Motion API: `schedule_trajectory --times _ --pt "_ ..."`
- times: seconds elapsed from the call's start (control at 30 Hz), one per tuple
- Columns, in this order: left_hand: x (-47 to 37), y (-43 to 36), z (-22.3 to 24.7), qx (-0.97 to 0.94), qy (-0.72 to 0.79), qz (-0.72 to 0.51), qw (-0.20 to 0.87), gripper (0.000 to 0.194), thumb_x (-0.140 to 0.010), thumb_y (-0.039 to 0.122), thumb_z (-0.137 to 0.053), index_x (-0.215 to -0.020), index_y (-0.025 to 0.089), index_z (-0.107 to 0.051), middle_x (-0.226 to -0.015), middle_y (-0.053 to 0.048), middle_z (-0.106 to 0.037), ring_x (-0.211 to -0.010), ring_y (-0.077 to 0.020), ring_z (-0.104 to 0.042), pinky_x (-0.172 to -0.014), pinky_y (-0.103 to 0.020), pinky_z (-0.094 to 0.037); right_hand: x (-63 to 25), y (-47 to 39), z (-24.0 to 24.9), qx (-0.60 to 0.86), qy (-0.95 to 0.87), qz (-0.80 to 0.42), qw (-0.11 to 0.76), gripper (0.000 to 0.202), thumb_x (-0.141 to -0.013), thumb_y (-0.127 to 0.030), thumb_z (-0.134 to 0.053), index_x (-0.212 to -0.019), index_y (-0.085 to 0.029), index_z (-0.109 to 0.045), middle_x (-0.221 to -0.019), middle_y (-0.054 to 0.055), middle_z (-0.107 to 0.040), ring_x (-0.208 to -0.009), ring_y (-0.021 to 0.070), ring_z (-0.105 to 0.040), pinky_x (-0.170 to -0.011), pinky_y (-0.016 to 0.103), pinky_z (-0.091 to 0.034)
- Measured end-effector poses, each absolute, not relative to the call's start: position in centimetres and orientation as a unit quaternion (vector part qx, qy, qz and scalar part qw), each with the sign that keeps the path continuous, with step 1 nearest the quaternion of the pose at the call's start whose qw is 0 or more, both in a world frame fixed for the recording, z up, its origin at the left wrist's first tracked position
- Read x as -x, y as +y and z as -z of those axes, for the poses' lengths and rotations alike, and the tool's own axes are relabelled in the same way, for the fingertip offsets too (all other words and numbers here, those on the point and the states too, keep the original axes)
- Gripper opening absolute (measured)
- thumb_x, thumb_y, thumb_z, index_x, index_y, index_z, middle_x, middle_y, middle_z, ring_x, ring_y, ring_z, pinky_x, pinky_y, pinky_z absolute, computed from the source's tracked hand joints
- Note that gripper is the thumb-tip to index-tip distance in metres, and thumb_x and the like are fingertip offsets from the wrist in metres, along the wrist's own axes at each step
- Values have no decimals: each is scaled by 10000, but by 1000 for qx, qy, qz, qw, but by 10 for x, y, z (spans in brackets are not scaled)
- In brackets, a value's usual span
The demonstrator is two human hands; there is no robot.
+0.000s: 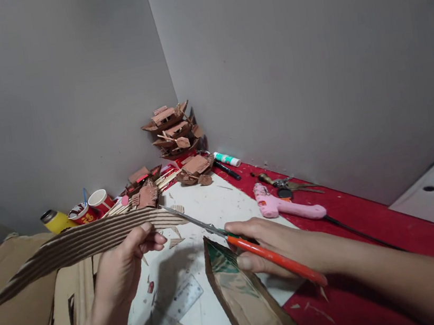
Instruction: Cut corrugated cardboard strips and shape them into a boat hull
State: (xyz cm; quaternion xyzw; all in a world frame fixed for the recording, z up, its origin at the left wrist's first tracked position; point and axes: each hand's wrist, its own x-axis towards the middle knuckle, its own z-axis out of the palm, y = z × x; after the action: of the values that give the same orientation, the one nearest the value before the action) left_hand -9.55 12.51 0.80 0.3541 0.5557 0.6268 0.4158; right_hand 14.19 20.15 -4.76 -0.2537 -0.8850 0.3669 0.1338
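Observation:
In my left hand (124,265) is a long, tapered strip of corrugated cardboard (91,236), pinched along its lower edge and held above the table. My right hand (267,244) grips a pair of scissors (275,258) with orange-red handles. Their blades point to the left and meet the strip's right end. Under the right hand lies a boat-shaped cardboard hull (238,293) with a green patch near its tip. A clear ruler (183,300) rests on the white board between my hands.
Small brown cardboard boats (175,130) are stacked in the corner. On the red cloth lie a pink glue gun (287,208), a black marker (227,170) and a glue stick (227,159). Paper cups (100,200) and a yellow bottle (57,221) stand left, behind cardboard sheets (21,284).

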Motion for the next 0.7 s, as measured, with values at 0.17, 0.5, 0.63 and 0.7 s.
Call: schedule_trajectory --times 0.17,0.5,0.63,0.7 --pt "97 128 -5 -334 563 -632 415 141 -607 237 -753 -603 105 -702 -573 -44 -660 -583 -150 -636 -542 -217 -527 -144 202 45 250 -893 -355 116 504 -833 -673 -376 -786 -178 -460 -712 18 -487 -607 132 -417 -560 249 -348" --pt "101 126 0 -346 582 -628 383 137 -622 225 -772 -611 117 -689 -578 -34 -670 -605 -182 -675 -564 -244 -550 -144 200 42 267 -888 -362 95 471 -820 -651 -428 -756 -184 -447 -694 9 -483 -592 124 -409 -540 232 -320" --pt "101 126 0 -348 584 -622 387 164 -631 242 -774 -585 111 -688 -570 -54 -676 -604 -178 -672 -563 -237 -550 -143 200 47 262 -881 -376 114 492 -813 -668 -426 -737 -182 -434 -664 -7 -457 -573 108 -381 -515 219 -296" --pt "100 127 0 -347 581 -625 389 164 -624 238 -781 -572 116 -685 -544 -41 -662 -593 -174 -669 -558 -234 -549 -143 200 49 265 -877 -385 117 509 -806 -684 -420 -728 -182 -428 -648 -14 -445 -562 102 -369 -500 214 -281"
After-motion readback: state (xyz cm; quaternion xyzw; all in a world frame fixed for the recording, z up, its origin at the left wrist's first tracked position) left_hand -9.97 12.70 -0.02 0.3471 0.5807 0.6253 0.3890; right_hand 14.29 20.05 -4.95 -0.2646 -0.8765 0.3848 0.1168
